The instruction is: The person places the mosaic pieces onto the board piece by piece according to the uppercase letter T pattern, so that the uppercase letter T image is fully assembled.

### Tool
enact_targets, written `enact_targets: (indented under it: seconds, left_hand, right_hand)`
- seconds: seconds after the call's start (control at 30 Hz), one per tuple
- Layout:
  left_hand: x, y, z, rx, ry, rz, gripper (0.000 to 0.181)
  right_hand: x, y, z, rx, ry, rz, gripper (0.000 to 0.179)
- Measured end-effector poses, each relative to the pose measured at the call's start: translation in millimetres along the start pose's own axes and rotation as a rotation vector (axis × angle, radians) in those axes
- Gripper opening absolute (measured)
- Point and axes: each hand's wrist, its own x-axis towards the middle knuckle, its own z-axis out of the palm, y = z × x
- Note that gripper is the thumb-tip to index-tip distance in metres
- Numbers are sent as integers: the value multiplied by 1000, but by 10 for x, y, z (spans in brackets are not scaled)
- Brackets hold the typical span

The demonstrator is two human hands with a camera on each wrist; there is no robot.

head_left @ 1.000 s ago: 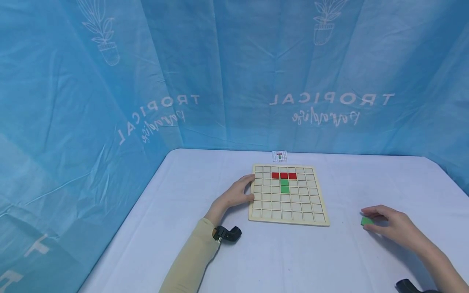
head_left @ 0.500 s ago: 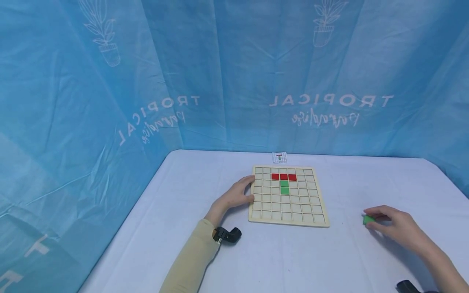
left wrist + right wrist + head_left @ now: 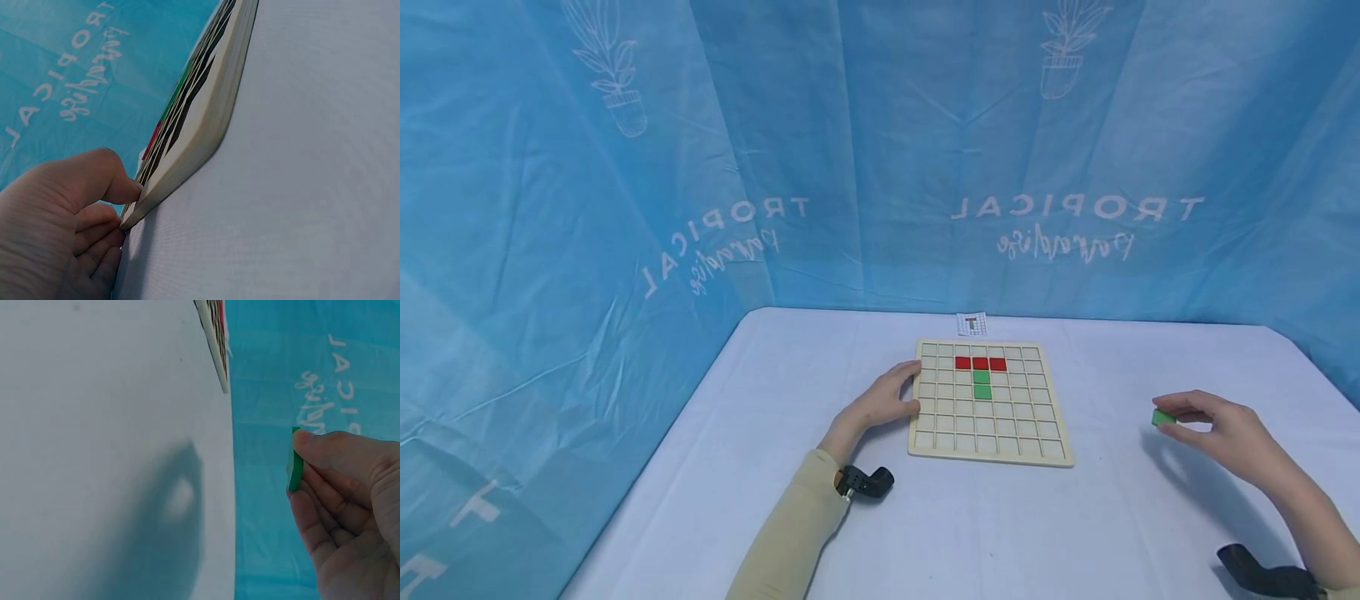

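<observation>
A wooden grid board [image 3: 992,457] lies flat on the table, with 3 red tiles [image 3: 981,363] in a row. Below the middle one, 2 green tiles [image 3: 982,392] form a column. My left hand [image 3: 882,398] rests at the board's left edge, thumb and fingertips spread apart and touching it; the left wrist view shows this board edge [image 3: 212,119] close up. Off to the right of the board, my right hand [image 3: 1225,429] pinches a small green tile [image 3: 1162,417] between thumb and fingers. In the right wrist view that tile [image 3: 295,467] is edge-on, raised above the table.
A small printed card [image 3: 972,324] with a T-shaped pattern on a grid lies behind the board. White cloth [image 3: 992,533] covers the table. Blue lettered curtains [image 3: 895,167] hang behind and to the left. A black wrist camera [image 3: 867,482] sits on the left wrist.
My right hand has lifted from the table with the green tile in its pinch, rising and shifting slightly to the right. The left hand and the board stay in place.
</observation>
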Motion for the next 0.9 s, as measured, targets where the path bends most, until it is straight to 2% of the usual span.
enact_targets:
  seconds: [0.47,0.7,0.9]
  left_hand:
    - [2,5,23,-9,-7,-18,75]
    - [-11,3,17,-10,-4,-21,75]
    - [-7,-3,5,-6,-1,-23,75]
  right_hand:
    - [312,-256,166,21,-46,-40,35]
    - [526,-421,305,95,-111,-56,37]
    - [678,-569,442,132,-130,-59,36]
